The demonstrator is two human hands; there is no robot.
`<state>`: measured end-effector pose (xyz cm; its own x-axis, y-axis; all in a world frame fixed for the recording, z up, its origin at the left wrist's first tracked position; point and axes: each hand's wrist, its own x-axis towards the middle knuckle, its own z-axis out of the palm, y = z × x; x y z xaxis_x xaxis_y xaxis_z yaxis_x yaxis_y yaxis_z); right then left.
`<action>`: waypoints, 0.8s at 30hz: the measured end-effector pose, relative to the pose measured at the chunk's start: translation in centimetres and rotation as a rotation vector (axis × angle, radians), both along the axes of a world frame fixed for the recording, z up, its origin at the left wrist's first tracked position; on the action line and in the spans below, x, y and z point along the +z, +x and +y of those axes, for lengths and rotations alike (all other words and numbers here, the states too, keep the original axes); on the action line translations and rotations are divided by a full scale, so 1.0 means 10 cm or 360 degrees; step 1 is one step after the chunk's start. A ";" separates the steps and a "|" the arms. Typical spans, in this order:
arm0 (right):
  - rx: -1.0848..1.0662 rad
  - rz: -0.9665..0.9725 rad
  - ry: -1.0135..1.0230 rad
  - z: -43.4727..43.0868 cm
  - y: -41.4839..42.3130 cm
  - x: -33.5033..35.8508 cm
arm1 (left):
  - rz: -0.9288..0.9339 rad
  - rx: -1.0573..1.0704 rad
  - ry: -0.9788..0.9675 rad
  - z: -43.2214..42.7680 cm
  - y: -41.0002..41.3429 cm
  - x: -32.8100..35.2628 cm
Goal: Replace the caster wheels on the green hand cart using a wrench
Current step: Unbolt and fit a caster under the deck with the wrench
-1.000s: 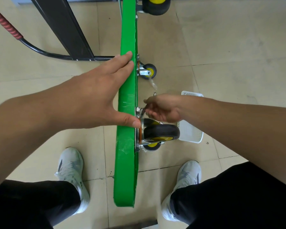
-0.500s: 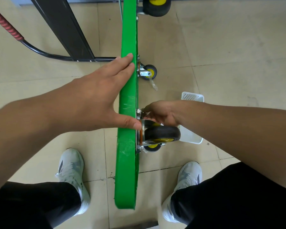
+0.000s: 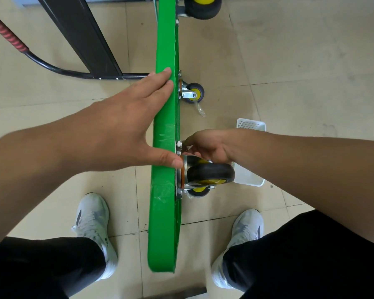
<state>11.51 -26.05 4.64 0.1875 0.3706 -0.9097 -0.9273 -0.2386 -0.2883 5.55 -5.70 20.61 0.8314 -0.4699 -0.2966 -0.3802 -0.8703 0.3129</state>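
Dropping lower over the past second, the right hand [image 3: 209,147] now sits tight against the top corner of a caster's steel mounting plate. Its curled fingertips [image 3: 189,141] pinch at a silver nut [image 3: 178,145] there; whether a wrench sits between them cannot be told.

Across the board, the left hand [image 3: 121,130] lies open, its straight fingers [image 3: 160,80] flat along the rim of the green plastic hand cart deck [image 3: 164,223] and its thumb pressing the rim just beside the plate.

The deck stands on edge on the beige tiled floor [image 3: 311,61], between the person's white sneakers [image 3: 93,221]. The black rubber caster wheel with a yellow hub [image 3: 211,174] juts from the deck's right face, just below the right hand. A smaller black-and-yellow caster [image 3: 193,92] is mounted farther along. The cart's black tubular handle with red grip [image 3: 9,37] lies on the floor to the left, and a white perforated plastic basket [image 3: 249,125] rests behind the right forearm.
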 end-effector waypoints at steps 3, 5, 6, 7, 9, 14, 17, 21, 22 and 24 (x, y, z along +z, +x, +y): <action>0.0051 -0.0106 0.0148 -0.05 0.01 -0.09 | 0.0006 0.0004 0.0012 0.00 0.00 0.01; 0.0025 -0.0022 0.0086 -0.03 0.03 -0.16 | 0.0000 0.0000 0.0027 -0.01 0.00 0.01; 0.0003 0.0060 0.0028 -0.01 0.05 -0.19 | -0.0004 -0.0003 0.0037 -0.01 0.00 0.01; -0.0007 0.0132 -0.0021 0.02 0.07 -0.22 | -0.0006 -0.0006 0.0047 -0.01 0.00 0.01; 0.0004 0.0158 -0.0030 0.02 0.08 -0.24 | -0.0008 -0.0007 0.0060 -0.01 -0.01 0.02; 0.0112 -0.0124 0.0240 -0.10 0.03 -0.19 | 0.0001 0.0001 0.0046 0.00 -0.01 0.02; 0.0147 -0.0186 0.0254 -0.08 0.02 -0.19 | -0.0012 -0.0004 0.0045 0.00 0.00 0.01; 0.0119 -0.0088 0.0264 -0.07 0.03 -0.23 | -0.0035 -0.0012 0.0028 0.01 0.00 -0.01; 0.0126 -0.0124 0.0280 -0.08 0.04 -0.23 | -0.0037 -0.0011 0.0027 0.01 0.00 -0.01; 0.0146 -0.0225 0.0286 -0.10 0.06 -0.22 | -0.0036 -0.0012 0.0026 0.01 0.00 -0.01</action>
<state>12.12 -27.06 2.49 0.2661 0.5457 -0.7946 -0.8516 -0.2531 -0.4590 5.55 -5.65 20.52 0.8344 -0.4716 -0.2852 -0.3939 -0.8722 0.2899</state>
